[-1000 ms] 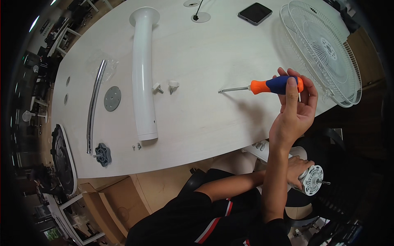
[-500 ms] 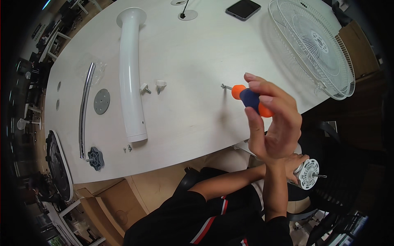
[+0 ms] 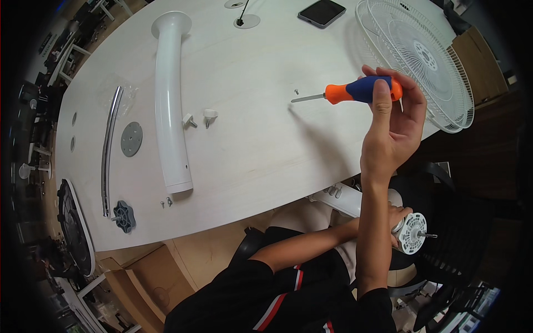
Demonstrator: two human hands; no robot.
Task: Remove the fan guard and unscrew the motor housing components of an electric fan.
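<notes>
An orange and blue screwdriver (image 3: 363,90) is gripped in my right hand (image 3: 395,130), raised above the right part of the table. Its shaft points left, and a small screw (image 3: 296,91) is close to its tip in the picture. Beyond the table's near edge, my left hand (image 3: 401,215) is wrapped round the fan motor housing (image 3: 413,233), a white vented part with a metal shaft sticking out to the right. A white fan body (image 3: 341,198) with round buttons extends left from there, partly hidden by my right forearm.
On the table lie a white pole (image 3: 169,105), a chrome tube (image 3: 111,152), a grey disc (image 3: 132,139), white thumbscrews (image 3: 209,115), small screws (image 3: 169,201) and a dark knob (image 3: 123,216). A fan grille (image 3: 425,55) leans far right, near a phone (image 3: 322,12). Below stands a cardboard box (image 3: 161,275).
My right hand has moved up and right, and the screwdriver has swung level, its tip now apart from the small screw on the table. My left hand keeps holding the motor housing.
</notes>
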